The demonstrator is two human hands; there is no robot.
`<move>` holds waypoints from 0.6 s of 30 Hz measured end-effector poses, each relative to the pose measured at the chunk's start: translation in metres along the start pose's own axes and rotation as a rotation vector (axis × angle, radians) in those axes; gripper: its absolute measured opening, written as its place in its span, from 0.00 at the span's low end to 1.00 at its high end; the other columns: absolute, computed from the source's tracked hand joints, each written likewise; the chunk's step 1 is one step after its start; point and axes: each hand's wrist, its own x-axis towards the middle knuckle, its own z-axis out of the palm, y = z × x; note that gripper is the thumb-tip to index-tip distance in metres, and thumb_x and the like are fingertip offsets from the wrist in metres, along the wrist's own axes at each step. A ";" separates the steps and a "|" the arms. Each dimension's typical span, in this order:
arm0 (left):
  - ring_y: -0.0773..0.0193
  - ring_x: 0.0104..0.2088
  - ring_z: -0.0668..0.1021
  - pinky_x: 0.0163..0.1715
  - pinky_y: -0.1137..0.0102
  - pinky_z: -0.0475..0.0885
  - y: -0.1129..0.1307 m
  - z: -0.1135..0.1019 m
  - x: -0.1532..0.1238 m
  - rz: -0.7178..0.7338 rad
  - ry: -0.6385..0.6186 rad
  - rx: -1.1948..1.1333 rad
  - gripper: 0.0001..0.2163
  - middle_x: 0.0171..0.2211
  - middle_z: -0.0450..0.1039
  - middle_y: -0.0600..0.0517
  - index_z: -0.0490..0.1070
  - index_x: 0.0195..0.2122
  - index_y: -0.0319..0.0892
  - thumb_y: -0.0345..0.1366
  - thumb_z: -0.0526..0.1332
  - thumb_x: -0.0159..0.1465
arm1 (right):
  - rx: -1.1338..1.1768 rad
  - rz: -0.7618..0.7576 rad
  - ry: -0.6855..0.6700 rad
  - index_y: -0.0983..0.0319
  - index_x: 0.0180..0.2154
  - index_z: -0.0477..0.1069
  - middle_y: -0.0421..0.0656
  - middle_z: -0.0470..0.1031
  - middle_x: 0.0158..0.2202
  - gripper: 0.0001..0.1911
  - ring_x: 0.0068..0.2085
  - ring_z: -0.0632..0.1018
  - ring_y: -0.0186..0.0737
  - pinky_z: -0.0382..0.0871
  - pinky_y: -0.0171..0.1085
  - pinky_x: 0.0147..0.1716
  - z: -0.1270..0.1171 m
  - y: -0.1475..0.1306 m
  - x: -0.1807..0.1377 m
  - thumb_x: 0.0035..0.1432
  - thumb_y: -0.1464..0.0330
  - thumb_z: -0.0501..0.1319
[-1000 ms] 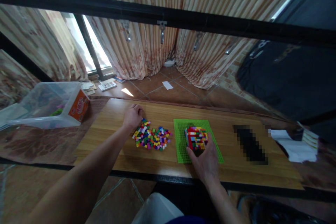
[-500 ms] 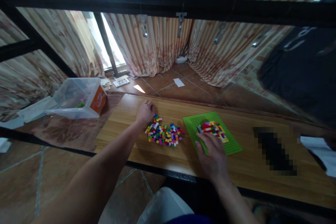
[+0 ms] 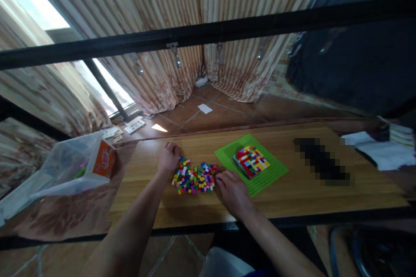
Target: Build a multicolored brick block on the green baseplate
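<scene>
A heap of small multicoloured toy bricks [image 3: 194,178] lies loose on the wooden tabletop. At the heap's far left edge rests my left hand [image 3: 168,156], fingers curled in; whether anything is inside them is hidden. My right hand [image 3: 234,192] is at the heap's right edge, thumb and fingers drawn together near the outermost bricks. What they hold, if anything, is too small to make out. Behind and to the right of that hand lies a green studded baseplate [image 3: 274,169], turned at an angle. A multicoloured brick block [image 3: 251,161], built up in layers, sits on it.
A dark pixelated patch [image 3: 321,159] covers something on the table's right. Left of the table stands a clear plastic bin [image 3: 69,164] with an orange label. White papers [image 3: 380,149] lie at the right end. A black metal bar [image 3: 208,32] crosses above the table.
My right hand has left the brick block on the baseplate and moved left to the heap. My left hand stays by the heap. The camera view has turned and tilted.
</scene>
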 end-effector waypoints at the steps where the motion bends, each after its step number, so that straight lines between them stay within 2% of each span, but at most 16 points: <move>1: 0.60 0.37 0.75 0.39 0.68 0.70 0.000 0.000 0.000 0.002 0.001 0.000 0.08 0.36 0.72 0.48 0.72 0.32 0.42 0.31 0.53 0.61 | 0.014 0.002 0.005 0.59 0.36 0.71 0.44 0.74 0.35 0.10 0.40 0.72 0.42 0.66 0.40 0.41 -0.001 -0.001 -0.001 0.64 0.71 0.52; 7: 0.61 0.33 0.76 0.35 0.69 0.70 0.002 -0.004 0.002 -0.011 -0.008 0.001 0.08 0.35 0.73 0.49 0.71 0.32 0.42 0.33 0.53 0.61 | 0.101 0.022 0.057 0.59 0.35 0.68 0.42 0.73 0.34 0.08 0.39 0.72 0.40 0.65 0.39 0.41 -0.002 -0.006 -0.010 0.64 0.72 0.52; 18: 0.61 0.33 0.76 0.35 0.68 0.71 0.004 -0.007 0.004 -0.030 -0.012 -0.010 0.09 0.37 0.73 0.48 0.71 0.32 0.42 0.36 0.53 0.61 | 0.188 -0.012 0.118 0.59 0.37 0.68 0.42 0.74 0.34 0.07 0.37 0.73 0.39 0.68 0.38 0.39 -0.003 -0.006 -0.011 0.62 0.74 0.53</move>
